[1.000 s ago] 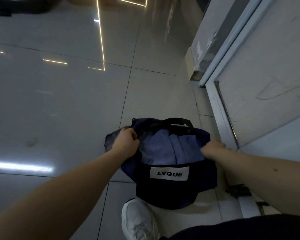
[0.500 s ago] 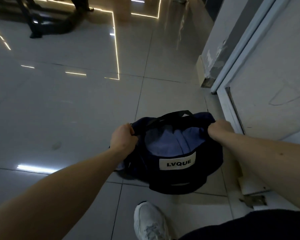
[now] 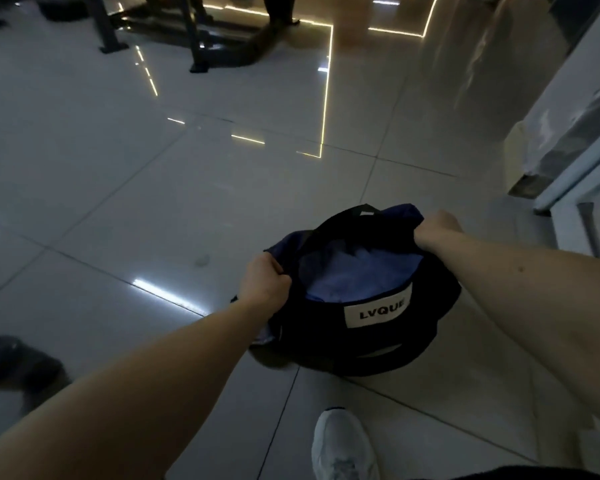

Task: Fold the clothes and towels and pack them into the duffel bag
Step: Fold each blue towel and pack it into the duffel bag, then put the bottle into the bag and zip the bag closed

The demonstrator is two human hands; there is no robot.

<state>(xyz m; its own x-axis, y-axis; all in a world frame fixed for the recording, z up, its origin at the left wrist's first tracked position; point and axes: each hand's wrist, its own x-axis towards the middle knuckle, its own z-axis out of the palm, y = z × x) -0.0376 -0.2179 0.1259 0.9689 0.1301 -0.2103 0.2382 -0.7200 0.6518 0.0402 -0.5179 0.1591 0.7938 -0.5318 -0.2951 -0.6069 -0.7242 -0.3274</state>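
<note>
Sitting on the tiled floor [image 3: 125, 209] just ahead of a white shoe [image 3: 342, 445], the dark duffel bag [image 3: 371, 344] is spread open along a line between both hands. The left hand [image 3: 262, 284] has its grip closed on the near-left rim, the right hand [image 3: 435, 228] on the far-right rim. Blue cloth [image 3: 354, 271] lies inside, between them. A white label [image 3: 378, 310] reads "LVQUE".

Glossy floor tiles [image 3: 153, 209], seemingly cloth duffel bag [image 3: 378, 344]
</note>
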